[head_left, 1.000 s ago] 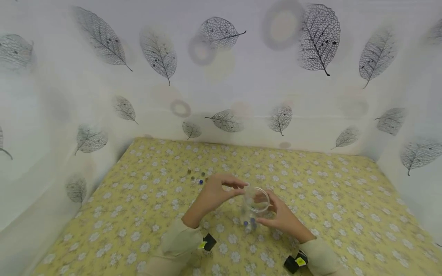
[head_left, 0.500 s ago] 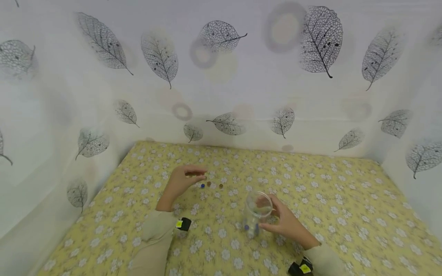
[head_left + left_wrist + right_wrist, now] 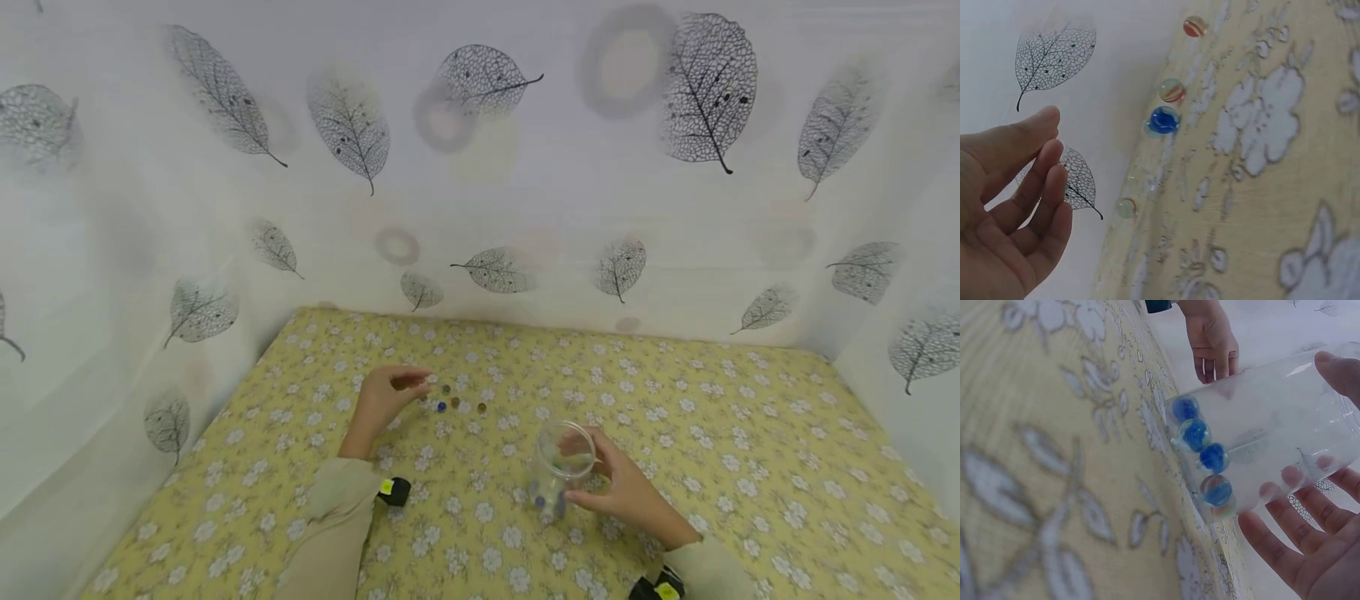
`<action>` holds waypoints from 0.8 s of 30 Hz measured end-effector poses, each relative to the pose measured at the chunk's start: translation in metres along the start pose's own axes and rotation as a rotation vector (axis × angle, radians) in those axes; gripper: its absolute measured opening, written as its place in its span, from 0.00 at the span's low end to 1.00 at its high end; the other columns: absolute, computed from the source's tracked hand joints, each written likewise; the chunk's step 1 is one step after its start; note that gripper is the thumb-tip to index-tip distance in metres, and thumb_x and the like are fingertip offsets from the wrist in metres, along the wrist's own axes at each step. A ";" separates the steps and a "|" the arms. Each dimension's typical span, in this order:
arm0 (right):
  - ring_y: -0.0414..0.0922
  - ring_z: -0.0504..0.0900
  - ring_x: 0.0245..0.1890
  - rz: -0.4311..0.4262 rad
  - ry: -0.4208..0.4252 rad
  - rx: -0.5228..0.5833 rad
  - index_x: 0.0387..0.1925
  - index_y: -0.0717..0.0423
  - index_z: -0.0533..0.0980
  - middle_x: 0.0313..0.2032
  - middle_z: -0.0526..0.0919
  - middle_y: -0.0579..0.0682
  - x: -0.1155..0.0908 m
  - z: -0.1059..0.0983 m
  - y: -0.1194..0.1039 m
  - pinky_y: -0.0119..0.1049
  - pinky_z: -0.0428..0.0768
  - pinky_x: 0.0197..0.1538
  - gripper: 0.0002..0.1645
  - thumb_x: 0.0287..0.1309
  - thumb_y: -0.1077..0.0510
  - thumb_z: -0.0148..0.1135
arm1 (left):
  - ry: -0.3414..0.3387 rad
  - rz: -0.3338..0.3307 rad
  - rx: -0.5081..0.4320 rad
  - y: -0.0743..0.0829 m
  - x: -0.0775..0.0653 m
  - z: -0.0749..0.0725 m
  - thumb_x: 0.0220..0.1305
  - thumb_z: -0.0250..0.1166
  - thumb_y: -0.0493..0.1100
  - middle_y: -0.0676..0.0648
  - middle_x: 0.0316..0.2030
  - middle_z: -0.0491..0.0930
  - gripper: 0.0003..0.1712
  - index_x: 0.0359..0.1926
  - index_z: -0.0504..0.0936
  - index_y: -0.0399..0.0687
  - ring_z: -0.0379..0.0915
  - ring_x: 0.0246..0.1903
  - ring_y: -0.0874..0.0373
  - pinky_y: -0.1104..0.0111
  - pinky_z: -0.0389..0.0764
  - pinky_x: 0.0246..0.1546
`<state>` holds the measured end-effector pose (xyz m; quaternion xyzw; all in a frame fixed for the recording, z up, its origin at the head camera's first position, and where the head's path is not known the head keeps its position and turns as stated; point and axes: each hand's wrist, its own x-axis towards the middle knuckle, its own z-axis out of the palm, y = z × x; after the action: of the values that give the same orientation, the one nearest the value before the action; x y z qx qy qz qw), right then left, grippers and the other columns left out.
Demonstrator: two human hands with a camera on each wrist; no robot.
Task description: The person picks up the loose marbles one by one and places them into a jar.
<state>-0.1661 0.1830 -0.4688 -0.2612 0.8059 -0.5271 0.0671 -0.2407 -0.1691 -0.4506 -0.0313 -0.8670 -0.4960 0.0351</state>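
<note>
Fingers of my right hand (image 3: 618, 479) curl round a clear jar (image 3: 564, 467), thumb on the near side. Its mouth faces up, and its base is on or close to the cloth. Several blue-swirled marbles (image 3: 1195, 434) lie at the jar's bottom in the right wrist view. My left hand (image 3: 382, 404) hovers by loose marbles, among them a blue marble (image 3: 1164, 120), a red-striped marble (image 3: 1195, 26) and a greenish marble (image 3: 1127, 207). Its fingers are loosely bent, thumb close to the index fingertip, and no marble shows between them.
A yellow floral cloth (image 3: 420, 533) covers the table. Behind it and at both sides hangs a pale curtain (image 3: 555, 200) with a leaf print. Each wrist wears a black device, such as the left wrist camera (image 3: 394, 492).
My left hand has moved from the jar's rim leftward to the loose marbles, then slightly farther left, uncovering a greenish marble. My right hand keeps its grip on the jar, nearly still.
</note>
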 end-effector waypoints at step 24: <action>0.50 0.77 0.51 -0.042 -0.036 0.017 0.62 0.65 0.61 0.53 0.72 0.64 -0.014 -0.005 -0.004 0.36 0.81 0.47 0.38 0.52 0.63 0.67 | -0.003 -0.183 0.010 -0.016 -0.015 0.012 0.57 0.67 0.37 0.40 0.49 0.81 0.14 0.46 0.84 0.42 0.79 0.42 0.52 0.65 0.81 0.42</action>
<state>-0.1546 0.1920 -0.4653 -0.2869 0.7945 -0.5302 0.0727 -0.2278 -0.1675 -0.4718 0.0474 -0.8688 -0.4927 -0.0114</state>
